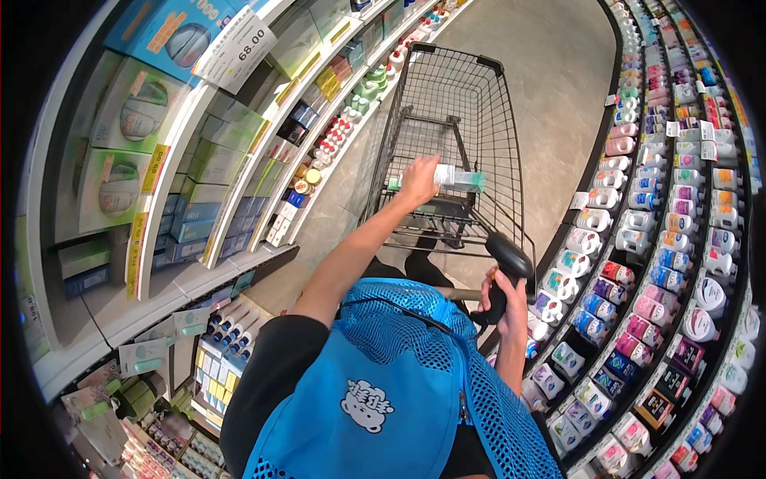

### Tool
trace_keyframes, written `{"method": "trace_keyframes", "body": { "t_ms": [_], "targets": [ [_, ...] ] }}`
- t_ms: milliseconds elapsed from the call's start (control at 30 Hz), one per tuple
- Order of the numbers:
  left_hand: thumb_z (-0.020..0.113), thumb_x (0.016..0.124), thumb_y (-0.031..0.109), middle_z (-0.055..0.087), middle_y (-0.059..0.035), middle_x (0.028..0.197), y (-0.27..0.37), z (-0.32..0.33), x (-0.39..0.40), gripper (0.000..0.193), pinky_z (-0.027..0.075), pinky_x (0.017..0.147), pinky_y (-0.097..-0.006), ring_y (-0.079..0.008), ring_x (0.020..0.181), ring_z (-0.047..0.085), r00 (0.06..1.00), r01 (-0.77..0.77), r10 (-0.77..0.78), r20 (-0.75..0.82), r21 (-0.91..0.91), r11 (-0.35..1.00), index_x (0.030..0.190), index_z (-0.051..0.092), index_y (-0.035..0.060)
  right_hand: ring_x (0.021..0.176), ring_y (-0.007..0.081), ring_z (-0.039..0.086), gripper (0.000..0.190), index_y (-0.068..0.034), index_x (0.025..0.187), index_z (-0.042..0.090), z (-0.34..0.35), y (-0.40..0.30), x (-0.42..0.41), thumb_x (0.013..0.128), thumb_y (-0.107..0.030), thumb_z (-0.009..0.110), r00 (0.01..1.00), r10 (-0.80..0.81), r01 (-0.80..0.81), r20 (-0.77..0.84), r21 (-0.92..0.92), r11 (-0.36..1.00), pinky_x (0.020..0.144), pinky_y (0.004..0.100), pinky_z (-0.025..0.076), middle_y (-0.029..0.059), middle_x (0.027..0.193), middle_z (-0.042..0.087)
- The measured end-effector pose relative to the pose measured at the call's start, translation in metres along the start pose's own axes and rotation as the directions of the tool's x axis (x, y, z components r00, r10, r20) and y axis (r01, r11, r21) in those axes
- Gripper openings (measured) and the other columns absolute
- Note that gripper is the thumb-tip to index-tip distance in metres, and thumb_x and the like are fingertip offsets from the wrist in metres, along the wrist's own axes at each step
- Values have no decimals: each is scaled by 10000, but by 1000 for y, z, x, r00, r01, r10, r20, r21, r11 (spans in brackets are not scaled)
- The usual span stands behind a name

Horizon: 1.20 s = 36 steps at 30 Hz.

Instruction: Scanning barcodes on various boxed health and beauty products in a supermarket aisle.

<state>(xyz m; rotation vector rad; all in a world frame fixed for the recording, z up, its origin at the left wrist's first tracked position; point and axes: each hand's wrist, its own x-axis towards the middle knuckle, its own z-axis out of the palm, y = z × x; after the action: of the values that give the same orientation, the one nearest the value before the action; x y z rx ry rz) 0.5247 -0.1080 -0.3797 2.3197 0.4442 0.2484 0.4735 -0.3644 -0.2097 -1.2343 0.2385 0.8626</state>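
My left hand (421, 181) reaches over the near end of a black wire shopping cart (455, 90). Its fingers are closed about a white and teal package (459, 178) that sticks out to the right of the hand; blur hides its exact kind. A small green patch shows on the hand's other side. My right hand (507, 300) grips the black cart handle (495, 299) at its right end, just below a rounded black handle bracket (508, 254). Under the package, the cart's wire floor is visible.
Shelves of boxed goods (209, 227) and bottles (366, 93) line the left side, with price tags (236, 51) jutting out. Curved shelves of detergent bottles (592, 218) run close along the right. Tiled floor (550, 90) stretches ahead. A blue mesh vest (359, 359) covers my torso.
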Motion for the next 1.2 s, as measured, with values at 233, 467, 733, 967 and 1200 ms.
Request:
{"method": "trace_keyframes", "body": {
  "t_ms": [233,467,733,967,1200],
  "targets": [
    [575,652,-39,535,-247,1122,-50,133,-4,487,496,775,-453,-408,950,569,938,193,-219,270,118,974,1131,496,3,415,157,468,252,-15,982,461,-64,-5,-6,866,-205,580,983,1,1,-184,11,1000,390,277,457,103,638,515],
    [615,685,7,473,-262,1164,-23,160,-8,517,465,851,-448,-410,1014,538,912,172,-159,378,-1,985,1173,444,-8,399,147,457,238,-22,985,473,-76,-27,18,875,-211,569,990,21,-27,-143,-44,999,381,268,449,96,649,519],
    [655,763,209,625,-169,979,19,4,-23,402,490,766,-343,-256,861,617,971,186,-77,227,-508,841,1094,564,-1,423,141,457,246,-27,1009,469,-38,-25,44,879,-213,564,991,104,-93,78,-135,986,401,254,444,91,662,521],
    [679,767,125,613,-67,906,-104,-244,-186,286,479,702,-266,-124,783,585,528,390,-625,-575,-490,780,1020,582,33,425,140,484,210,-15,952,497,25,-3,57,877,-197,569,946,186,-117,266,-255,960,410,272,470,90,657,538],
    [712,614,4,573,-159,995,-295,-332,-349,554,473,769,-324,-228,846,587,-71,405,-591,-803,-565,719,1077,411,-42,411,150,485,203,-1,948,501,88,26,51,858,-163,586,896,254,-130,364,-333,934,397,280,468,106,662,555]
  ]
}}
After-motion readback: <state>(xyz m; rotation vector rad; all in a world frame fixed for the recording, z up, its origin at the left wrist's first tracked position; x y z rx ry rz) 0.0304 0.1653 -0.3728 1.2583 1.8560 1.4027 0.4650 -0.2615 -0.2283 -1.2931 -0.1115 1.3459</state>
